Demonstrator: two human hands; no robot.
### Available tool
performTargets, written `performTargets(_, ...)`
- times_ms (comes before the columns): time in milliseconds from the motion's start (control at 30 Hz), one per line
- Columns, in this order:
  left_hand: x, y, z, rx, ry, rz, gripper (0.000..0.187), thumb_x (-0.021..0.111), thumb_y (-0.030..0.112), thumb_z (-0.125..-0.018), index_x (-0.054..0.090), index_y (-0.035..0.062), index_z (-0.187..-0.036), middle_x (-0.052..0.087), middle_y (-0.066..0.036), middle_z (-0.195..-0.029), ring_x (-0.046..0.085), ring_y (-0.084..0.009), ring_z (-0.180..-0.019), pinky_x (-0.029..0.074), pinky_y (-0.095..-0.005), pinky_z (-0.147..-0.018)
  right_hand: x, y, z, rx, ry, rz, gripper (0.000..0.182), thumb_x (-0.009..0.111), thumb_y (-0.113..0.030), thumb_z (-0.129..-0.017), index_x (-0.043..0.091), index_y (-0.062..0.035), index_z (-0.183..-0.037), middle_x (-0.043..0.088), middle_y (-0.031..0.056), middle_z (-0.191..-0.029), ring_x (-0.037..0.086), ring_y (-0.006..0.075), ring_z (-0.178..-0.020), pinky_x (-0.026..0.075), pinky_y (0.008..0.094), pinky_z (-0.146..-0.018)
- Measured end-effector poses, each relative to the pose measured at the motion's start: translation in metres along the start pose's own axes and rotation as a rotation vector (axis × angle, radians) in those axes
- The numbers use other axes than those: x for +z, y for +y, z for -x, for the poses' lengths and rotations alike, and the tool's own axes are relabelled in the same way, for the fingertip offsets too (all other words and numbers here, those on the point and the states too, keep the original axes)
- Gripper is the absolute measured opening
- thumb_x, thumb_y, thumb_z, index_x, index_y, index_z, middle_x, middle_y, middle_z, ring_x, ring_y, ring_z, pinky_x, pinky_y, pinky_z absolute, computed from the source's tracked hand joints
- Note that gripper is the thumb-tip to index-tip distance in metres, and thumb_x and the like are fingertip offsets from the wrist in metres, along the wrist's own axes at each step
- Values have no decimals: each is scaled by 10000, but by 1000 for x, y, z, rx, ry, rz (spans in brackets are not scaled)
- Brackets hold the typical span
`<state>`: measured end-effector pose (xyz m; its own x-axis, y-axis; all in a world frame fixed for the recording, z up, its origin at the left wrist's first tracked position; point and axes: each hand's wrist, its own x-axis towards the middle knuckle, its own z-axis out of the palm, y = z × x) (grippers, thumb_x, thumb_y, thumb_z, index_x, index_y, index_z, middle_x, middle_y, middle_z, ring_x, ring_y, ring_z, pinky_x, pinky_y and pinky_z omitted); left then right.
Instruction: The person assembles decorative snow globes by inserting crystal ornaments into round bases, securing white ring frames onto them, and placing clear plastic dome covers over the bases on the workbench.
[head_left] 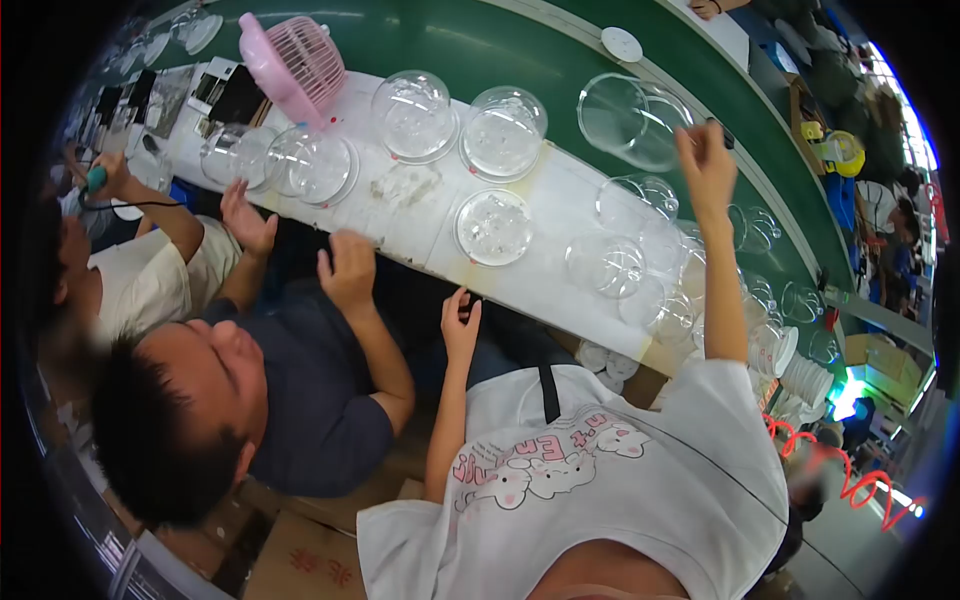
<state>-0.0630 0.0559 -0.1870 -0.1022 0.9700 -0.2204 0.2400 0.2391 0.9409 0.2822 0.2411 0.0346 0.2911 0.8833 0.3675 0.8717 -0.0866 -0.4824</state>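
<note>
My right hand [707, 168] is raised over the far side of the bench. Its curled fingers meet the edge of a clear plastic dome [612, 122], which is tilted above the green surface. My left hand [460, 328] hangs by the near edge of the white tabletop, fingers loosely bent and apart, with nothing in them. Closest to it is a round clear cover [494, 227] lying flat on the bench. Several more clear domes [606, 267] cluster to the right, beneath my right forearm.
The white bench [410, 215] carries clear domes [415, 115] and a pink fan guard [293, 68]. A green surface [540, 60] runs behind it. To my left sits a co-worker in a dark shirt [320, 420]. A red coiled hose [850, 480] hangs at right, near stacked white discs [803, 380].
</note>
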Motion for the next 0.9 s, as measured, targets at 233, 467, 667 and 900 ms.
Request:
performTargets(233, 11, -1, -10, -18, -15, -4, 351, 622, 72, -790, 549, 54, -1133, 551, -65, -921, 560, -160, -832, 468, -260, -660, -39, -102, 67, -76, -262, -263, 186, 671, -159, -779, 530, -39, -803, 588, 63, -679, 573, 110, -557, 446, 233, -500)
performTargets(467, 5, -5, 2, -75, -30, 24, 324, 606, 82, -814, 549, 51, -1131, 559, -66, -935, 566, -142, -838, 475, -236, -642, 47, -109, 99, -366, -420, -254, 213, 626, -210, -786, 487, -80, -881, 581, 88, -740, 568, 275, -549, 439, 353, -461)
performTargets(667, 0, -11, 12, -89, -32, 19, 306, 598, 82, -822, 552, 49, -1124, 564, -70, -945, 575, -139, -820, 477, -233, -637, 92, -102, 112, -450, -480, -162, 218, 603, -238, -805, 471, -91, -896, 563, 101, -718, 568, 298, -567, 436, 377, -469)
performTargets(900, 2, -8, 15, -85, -30, 54, 298, 587, 72, -827, 553, 45, -1121, 558, -69, -939, 579, -134, -804, 476, -230, -629, 106, -101, 117, -434, -543, -98, 222, 593, -249, -816, 468, -90, -910, 586, 109, -755, 579, 308, -591, 446, 385, -496)
